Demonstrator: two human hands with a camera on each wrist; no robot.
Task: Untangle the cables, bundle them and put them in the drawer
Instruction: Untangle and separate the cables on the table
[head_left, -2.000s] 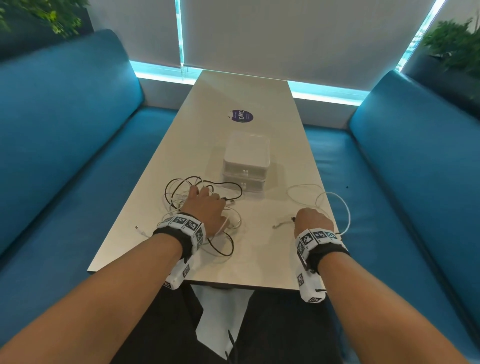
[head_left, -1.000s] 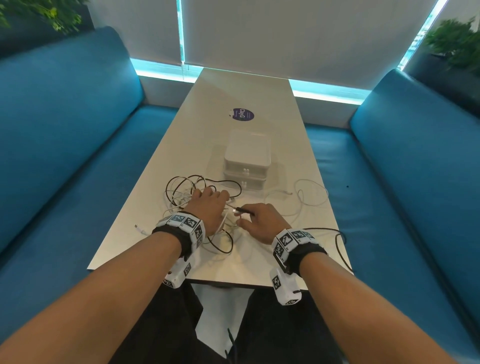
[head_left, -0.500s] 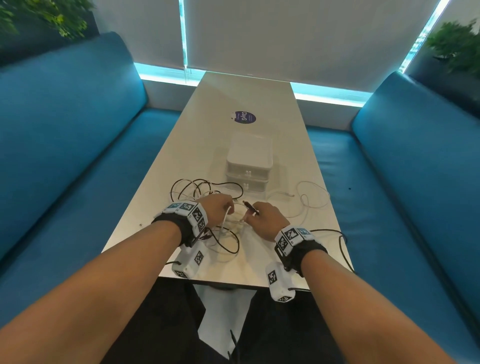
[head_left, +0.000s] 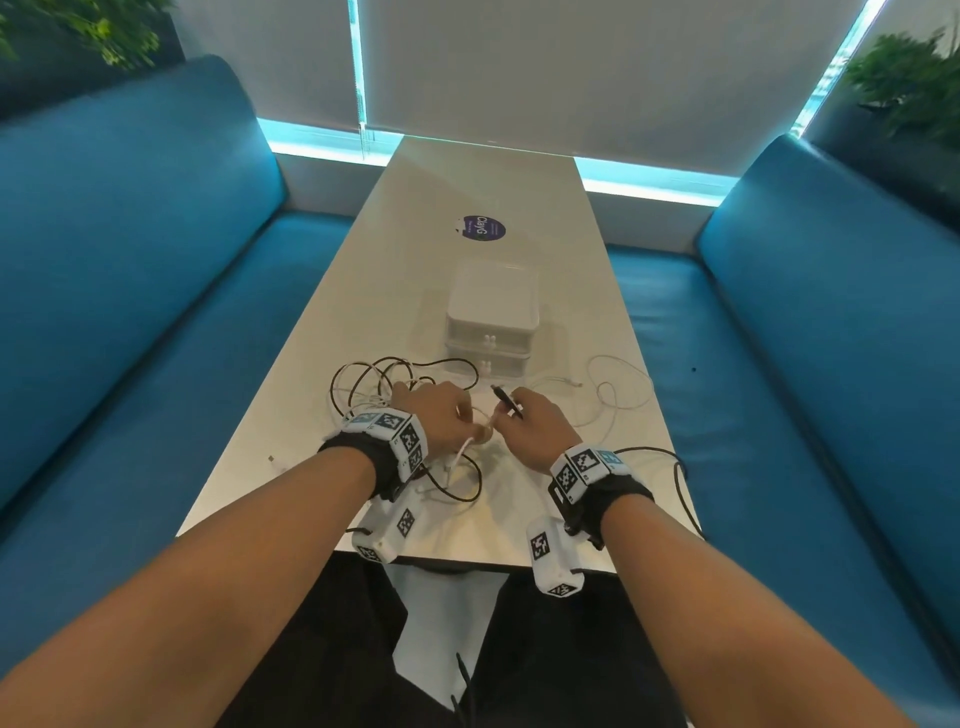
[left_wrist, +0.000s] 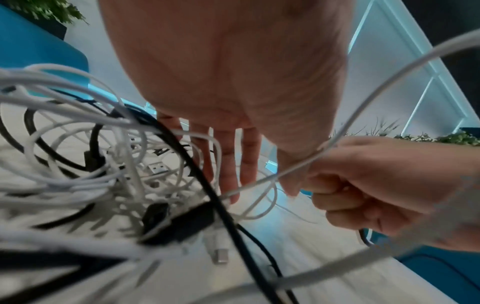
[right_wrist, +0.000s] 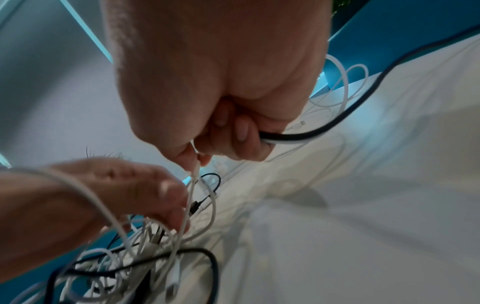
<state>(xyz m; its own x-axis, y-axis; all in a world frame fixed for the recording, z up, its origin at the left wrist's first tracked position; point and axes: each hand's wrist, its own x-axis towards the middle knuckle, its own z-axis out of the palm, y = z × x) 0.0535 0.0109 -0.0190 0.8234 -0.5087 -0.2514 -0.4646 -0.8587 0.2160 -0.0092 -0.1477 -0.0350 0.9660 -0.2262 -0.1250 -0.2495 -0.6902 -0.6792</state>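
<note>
A tangle of black and white cables lies on the near half of the table, in front of a white two-drawer box with both drawers closed. My left hand is over the tangle's right side, its fingers reaching down into it and its thumb against a thin white cable. My right hand grips a black cable in its curled fingers; the plug sticks out above the fist. Its thumb and forefinger also pinch the white cable.
A separate white cable lies loosely right of the drawer box. The black cable's slack hangs over the table's right edge. A purple sticker marks the far tabletop. Blue benches flank both sides.
My right hand has come in from the right edge to the tangle, holding the black cable. My left hand has lifted off the pile, and both hands now meet on a white cable.
</note>
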